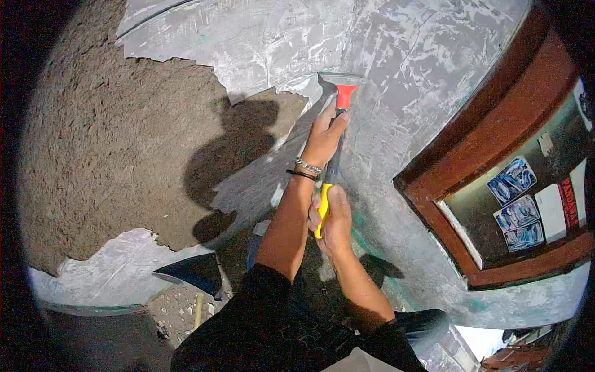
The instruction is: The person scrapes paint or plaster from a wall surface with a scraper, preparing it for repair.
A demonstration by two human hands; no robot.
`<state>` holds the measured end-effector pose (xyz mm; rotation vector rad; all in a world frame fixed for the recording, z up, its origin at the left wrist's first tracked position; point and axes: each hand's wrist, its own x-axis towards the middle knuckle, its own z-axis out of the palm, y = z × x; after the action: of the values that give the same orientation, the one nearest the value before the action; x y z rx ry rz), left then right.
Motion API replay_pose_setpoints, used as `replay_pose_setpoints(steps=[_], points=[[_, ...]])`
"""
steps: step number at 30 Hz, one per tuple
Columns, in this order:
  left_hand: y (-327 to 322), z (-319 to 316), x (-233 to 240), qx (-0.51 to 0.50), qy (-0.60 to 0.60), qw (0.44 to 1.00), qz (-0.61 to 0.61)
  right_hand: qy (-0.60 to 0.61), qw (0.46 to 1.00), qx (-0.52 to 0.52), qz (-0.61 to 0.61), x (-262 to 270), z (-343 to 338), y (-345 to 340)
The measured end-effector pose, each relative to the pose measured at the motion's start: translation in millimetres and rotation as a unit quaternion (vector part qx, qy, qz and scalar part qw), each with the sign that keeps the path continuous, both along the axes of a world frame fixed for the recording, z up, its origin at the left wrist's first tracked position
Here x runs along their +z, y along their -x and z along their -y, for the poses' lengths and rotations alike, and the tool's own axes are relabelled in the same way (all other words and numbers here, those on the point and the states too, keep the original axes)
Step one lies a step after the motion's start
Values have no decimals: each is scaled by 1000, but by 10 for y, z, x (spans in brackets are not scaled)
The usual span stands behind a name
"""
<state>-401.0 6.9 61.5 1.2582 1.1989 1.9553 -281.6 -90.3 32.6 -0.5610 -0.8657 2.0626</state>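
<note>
Both of my hands are on a long-handled scraper (344,97) with a red head, a dark shaft and a yellow grip. High on the shaft, just below the red head, my left hand (324,132) is closed around it. My right hand (338,218) wraps the yellow grip at the lower end. The wide scraper blade (343,76) lies against the grey, patchily painted wall (395,60), near a torn edge of the coating. Left of it, the coating is off and rough brown render (116,149) shows.
A brown wooden window frame (474,111) juts in at the right, its glass bearing stickers (511,181) and a sign with writing. Rubble (176,307) and a thin stick (198,309) lie at lower left. My shadow (232,153) falls across the render.
</note>
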Motion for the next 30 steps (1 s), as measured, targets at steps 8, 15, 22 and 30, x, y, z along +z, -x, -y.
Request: replay_pose_setpoints(steps=[8,15,22,30], points=[[39,101,-13,-87,12,991,101,-98,990,-17,101,-99,-12,74],[18,76,-48,-40,-16,998,49,-111,984,-22,134,-116,2,93],[31,165,-79,-9,21,1000,15,-182,957,-34,224,-372,-52,66],[2,80,-20,49,8,998,-39,-145,979,-52,137,-188,-3,64]])
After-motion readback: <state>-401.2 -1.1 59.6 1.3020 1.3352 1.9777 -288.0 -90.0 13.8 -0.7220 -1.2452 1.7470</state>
